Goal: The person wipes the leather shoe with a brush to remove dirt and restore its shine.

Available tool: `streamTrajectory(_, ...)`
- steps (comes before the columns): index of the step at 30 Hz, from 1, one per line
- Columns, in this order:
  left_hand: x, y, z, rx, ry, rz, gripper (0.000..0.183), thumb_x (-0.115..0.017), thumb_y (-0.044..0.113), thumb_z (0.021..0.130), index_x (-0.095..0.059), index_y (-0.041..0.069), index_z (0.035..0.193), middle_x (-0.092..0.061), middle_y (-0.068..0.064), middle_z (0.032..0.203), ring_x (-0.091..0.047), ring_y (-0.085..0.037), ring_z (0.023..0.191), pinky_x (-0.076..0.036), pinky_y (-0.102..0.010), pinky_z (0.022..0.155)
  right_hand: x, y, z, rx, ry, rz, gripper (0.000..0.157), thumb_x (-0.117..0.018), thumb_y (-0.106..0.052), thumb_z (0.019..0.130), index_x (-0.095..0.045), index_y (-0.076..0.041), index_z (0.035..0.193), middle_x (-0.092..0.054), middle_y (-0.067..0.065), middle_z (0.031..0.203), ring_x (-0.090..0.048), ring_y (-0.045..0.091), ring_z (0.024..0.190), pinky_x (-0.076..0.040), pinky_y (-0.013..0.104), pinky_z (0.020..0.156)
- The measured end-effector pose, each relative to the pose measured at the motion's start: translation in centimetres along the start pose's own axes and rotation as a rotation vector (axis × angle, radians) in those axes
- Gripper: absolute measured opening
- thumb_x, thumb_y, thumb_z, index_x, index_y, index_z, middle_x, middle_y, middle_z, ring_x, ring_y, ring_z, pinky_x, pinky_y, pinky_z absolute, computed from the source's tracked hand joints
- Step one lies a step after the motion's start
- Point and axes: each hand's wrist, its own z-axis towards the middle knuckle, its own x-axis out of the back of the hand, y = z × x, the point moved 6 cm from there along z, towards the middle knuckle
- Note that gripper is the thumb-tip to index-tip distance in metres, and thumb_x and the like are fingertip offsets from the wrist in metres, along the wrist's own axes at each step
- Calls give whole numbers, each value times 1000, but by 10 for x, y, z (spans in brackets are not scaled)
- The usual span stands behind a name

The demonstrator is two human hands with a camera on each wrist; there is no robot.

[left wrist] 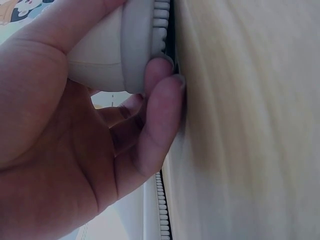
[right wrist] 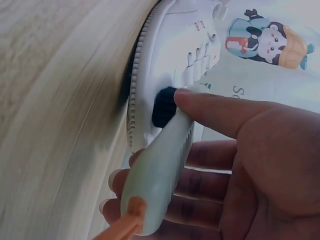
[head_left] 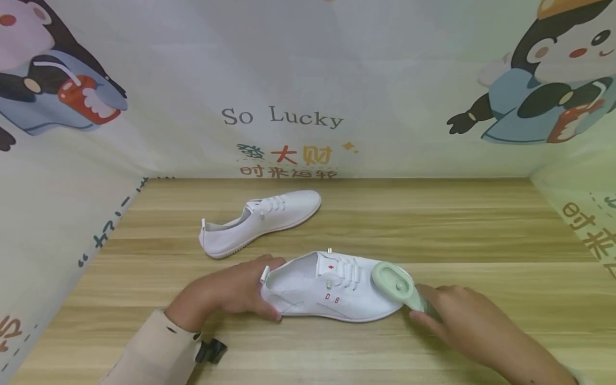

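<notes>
A white lace-up shoe [head_left: 293,289] lies sole down across the front of the wooden surface, its toe pointing right. At its heel, my left hand [head_left: 245,286] grips the back of the shoe, thumb on the near side; in the left wrist view its fingers [left wrist: 162,107] curl by the ribbed sole edge. My right hand [head_left: 462,321] holds a pale green brush [head_left: 394,282] by the handle. The brush's dark bristles [right wrist: 165,107] press on the shoe's toe in the right wrist view. An orange strap [right wrist: 125,222] hangs from the handle's end.
A second white shoe [head_left: 289,208] lies farther back, left of centre, toe to the right. Printed cloth walls [head_left: 385,96] stand at the back and both sides of the wooden surface [head_left: 433,224]. A black clip-like piece [head_left: 212,351] sits at the left sleeve.
</notes>
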Motion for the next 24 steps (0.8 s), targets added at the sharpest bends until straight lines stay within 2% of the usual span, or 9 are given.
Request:
streamTrajectory(6, -1, 1, -1, 6, -2, 4, 65, -92, 32, 64, -60, 21, 119, -58, 3, 110, -54, -14, 98, -46, -38, 91, 1, 3, 1, -55, 13, -2, 21, -73, -34, 90, -68, -15, 99, -53, -12, 66, -46, 4, 62, -43, 28, 55)
streamTrajectory(10, 0, 2, 0, -1, 5, -7, 66, -92, 31, 64, -60, 22, 120, -59, 5, 111, -55, -14, 100, -46, -39, 93, 2, 6, 0, -82, 6, -2, 20, -72, -33, 91, -64, -15, 93, -48, -11, 63, -44, 5, 59, -40, 26, 53)
streamTrajectory(14, 0, 2, 0, -9, -3, -13, 66, -92, 30, 64, -60, 21, 120, -60, 6, 110, -54, -14, 102, -46, -38, 95, 3, 9, -1, -91, -13, -9, 21, -72, -34, 91, -62, -16, 87, -43, -11, 60, -41, 5, 57, -37, 24, 52)
streamTrajectory(24, 2, 3, 0, -1, -6, -22, 67, -92, 31, 64, -60, 21, 121, -59, 4, 110, -54, -14, 101, -46, -39, 95, 4, 16, -4, -93, -32, -48, 21, -76, -31, 86, -63, -15, 83, -45, -9, 61, -41, 8, 57, -35, 26, 50)
